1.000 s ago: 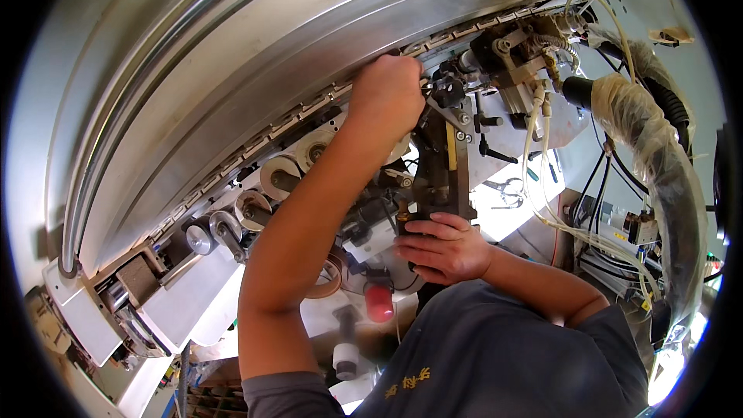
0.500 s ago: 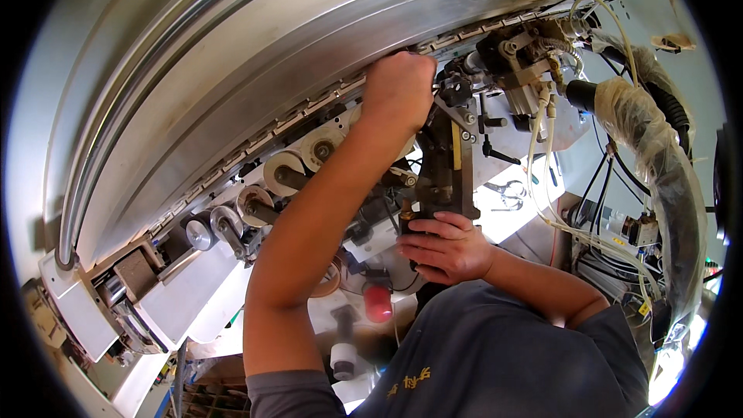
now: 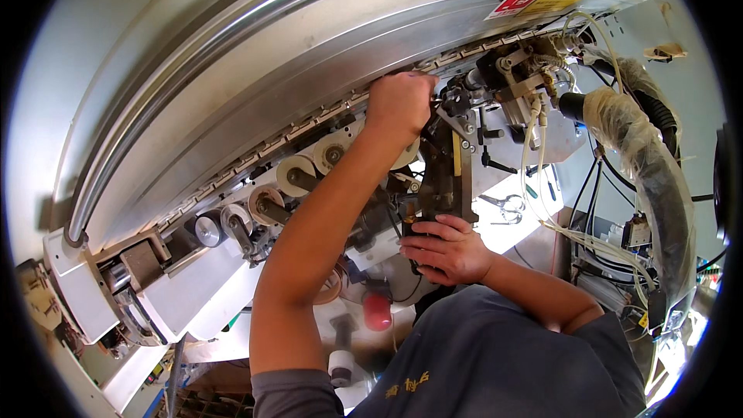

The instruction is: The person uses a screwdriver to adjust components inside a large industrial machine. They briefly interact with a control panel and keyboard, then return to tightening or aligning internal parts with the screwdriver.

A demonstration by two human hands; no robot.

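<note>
While left hand grips chain rail, right hand holds bracket below.

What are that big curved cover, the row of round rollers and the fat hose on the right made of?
Curved cover: seemingly brushed sheet metal, grey with soft streaky glare. Rollers: pale rims, perhaps rubber or plastic, around dark metal hubs. Hose: dark and flexible, wrapped in crinkled clear plastic film.
</note>
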